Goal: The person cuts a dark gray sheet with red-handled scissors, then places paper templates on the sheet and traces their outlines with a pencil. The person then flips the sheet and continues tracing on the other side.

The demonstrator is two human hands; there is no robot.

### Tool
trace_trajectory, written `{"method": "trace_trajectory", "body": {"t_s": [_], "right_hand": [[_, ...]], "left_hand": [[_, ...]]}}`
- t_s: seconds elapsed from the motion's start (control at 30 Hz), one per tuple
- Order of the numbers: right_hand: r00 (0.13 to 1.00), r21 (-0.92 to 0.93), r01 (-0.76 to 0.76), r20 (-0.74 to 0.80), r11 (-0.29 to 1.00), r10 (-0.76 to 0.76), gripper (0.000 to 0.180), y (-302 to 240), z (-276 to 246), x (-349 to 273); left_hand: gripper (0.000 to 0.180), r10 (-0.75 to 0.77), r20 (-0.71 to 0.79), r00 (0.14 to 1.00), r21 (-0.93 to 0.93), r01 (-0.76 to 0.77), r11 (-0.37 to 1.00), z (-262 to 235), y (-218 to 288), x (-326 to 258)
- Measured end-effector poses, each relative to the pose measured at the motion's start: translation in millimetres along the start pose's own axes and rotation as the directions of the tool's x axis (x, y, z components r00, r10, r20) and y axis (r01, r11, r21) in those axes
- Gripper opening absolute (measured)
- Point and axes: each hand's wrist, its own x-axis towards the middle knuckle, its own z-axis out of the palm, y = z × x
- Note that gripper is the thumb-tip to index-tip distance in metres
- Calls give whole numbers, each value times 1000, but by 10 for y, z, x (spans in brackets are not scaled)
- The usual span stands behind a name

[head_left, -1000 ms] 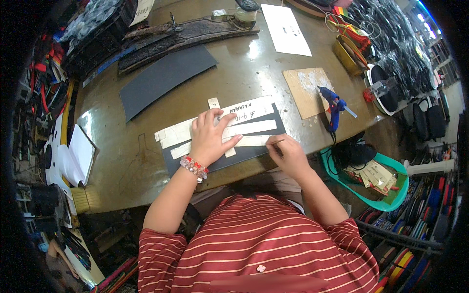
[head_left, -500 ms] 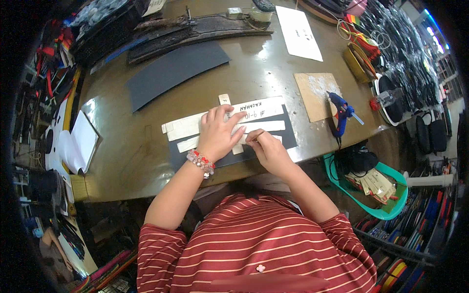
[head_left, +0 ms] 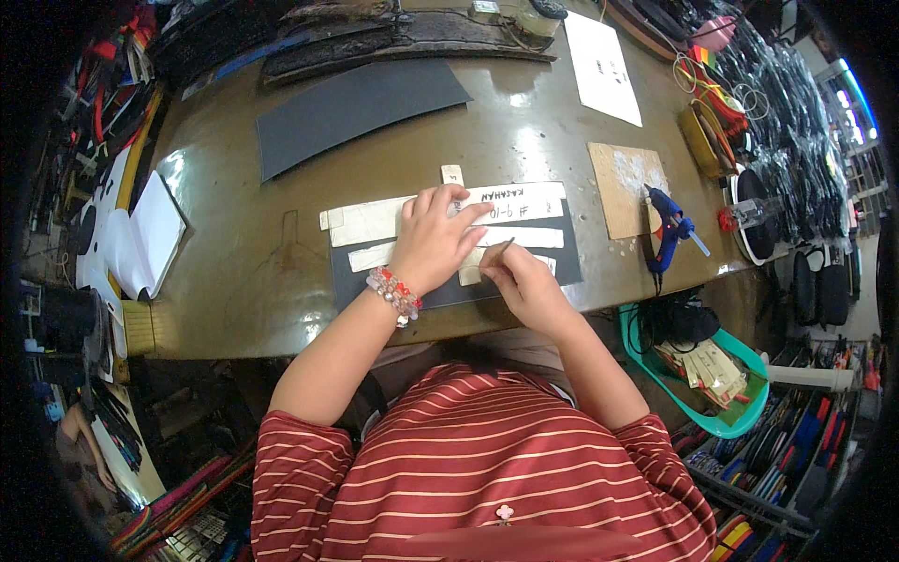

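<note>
A cream template [head_left: 529,199] of joined strips, with handwriting on it, lies over a dark sheet [head_left: 353,288] near the table's front edge. My left hand [head_left: 433,242], a beaded bracelet [head_left: 394,292] at its wrist, rests flat on the template with fingers spread. Just right of it, my right hand [head_left: 526,288] pinches a slim, dark pen-like tool [head_left: 508,244] at the lower strip. Its tip is hidden by my fingers. A short cream crosspiece [head_left: 451,175] sticks out above my left fingers.
Another dark curved sheet [head_left: 365,112] lies farther back. To the right are a blue glue gun [head_left: 667,229], a brown board [head_left: 613,211] with whitish residue and a white paper [head_left: 599,70]. A green basket [head_left: 744,424] stands beside the table's right front. White sheets [head_left: 161,234] lie left.
The view has shifted a little, so the table's things sit slightly elsewhere in the picture. My right hand has moved slightly left along the lower strip; my left hand stays on the template.
</note>
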Motion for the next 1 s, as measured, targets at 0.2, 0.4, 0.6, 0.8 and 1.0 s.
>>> {"method": "trace_trajectory", "body": {"t_s": [0.2,0.4,0.6,0.8,1.0], "right_hand": [[999,10,48,1,999,-48,10,17,177,72],[986,-136,159,-36,978,-166,9,42,276,80],[988,-93,140,72,986,-134,8,9,207,44],[988,-17,146,54,989,-145,12,34,187,13],[993,-77,116,44,990,-113,12,38,128,-42]], "left_hand": [[31,-23,-13,1000,-43,22,999,27,-32,7],[32,-13,-31,999,-55,11,998,49,-37,4],[32,-29,-17,999,-56,28,998,38,-28,3],[31,-28,-8,1000,-37,28,999,47,-31,5],[27,-20,-75,997,-39,17,999,32,3,22]]}}
